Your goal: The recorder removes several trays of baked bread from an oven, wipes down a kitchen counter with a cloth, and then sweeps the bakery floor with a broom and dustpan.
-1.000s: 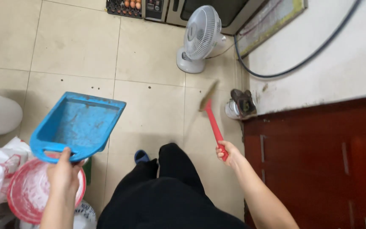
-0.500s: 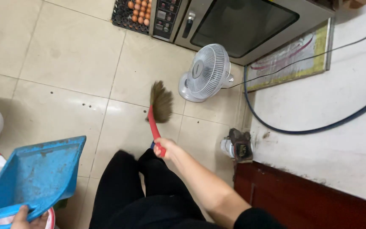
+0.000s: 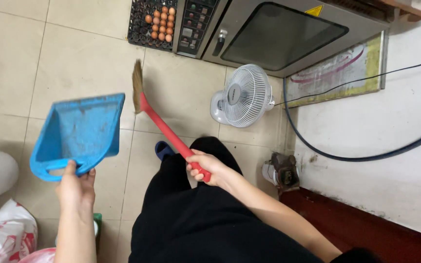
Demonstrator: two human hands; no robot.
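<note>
The left hand (image 3: pixel 76 187) grips the handle of a blue dustpan (image 3: pixel 81 131), held above the tiled floor (image 3: pixel 74 58). The right hand (image 3: pixel 208 168) is closed around the red handle of a small broom (image 3: pixel 159 122), bristles just beside the dustpan's edge. A white fan (image 3: pixel 242 102) stands near an oven (image 3: pixel 274 34).
</note>
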